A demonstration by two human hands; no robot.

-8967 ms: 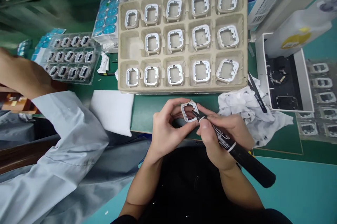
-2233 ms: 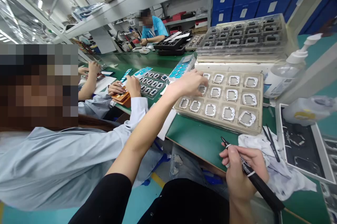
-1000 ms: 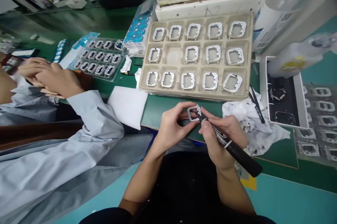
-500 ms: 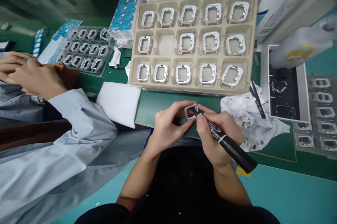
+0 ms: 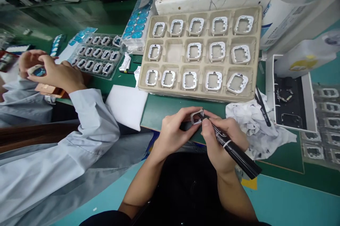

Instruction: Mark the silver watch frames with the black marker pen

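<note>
Tilted further than half a second ago, the white case frame (image 5: 193, 115) now shows a narrower opening, and a co-worker's hands (image 5: 63, 75) have come to show a small piece with a blue face (image 5: 39, 71), well off to the left of the person's own. Next comes the left hand (image 5: 172, 132), pinching the frame's rim between thumb and fingertips, so this is the nearer hand to it. From that hand the frame lies at the fingertips, forward and to the right, held above the near edge of the counter (image 5: 159, 109). It looks pale and roughly square, with rounded corners and a dark, stepped inner edge; with so little difference between its sides, a long axis is hard to tell. Straight ahead of both hands sits the beige tray (image 5: 174, 52) of similar frames, one cell vacant. Just right of the frame, the right hand (image 5: 219, 151) grips a black marker (image 5: 235, 151) between thumb and fingers, its long axis slanting from the frame down to the right. The tip points into the opening; whether it touches the inner edge cannot be told. Beyond the right hand lies a stained white cloth (image 5: 252, 127).
</note>
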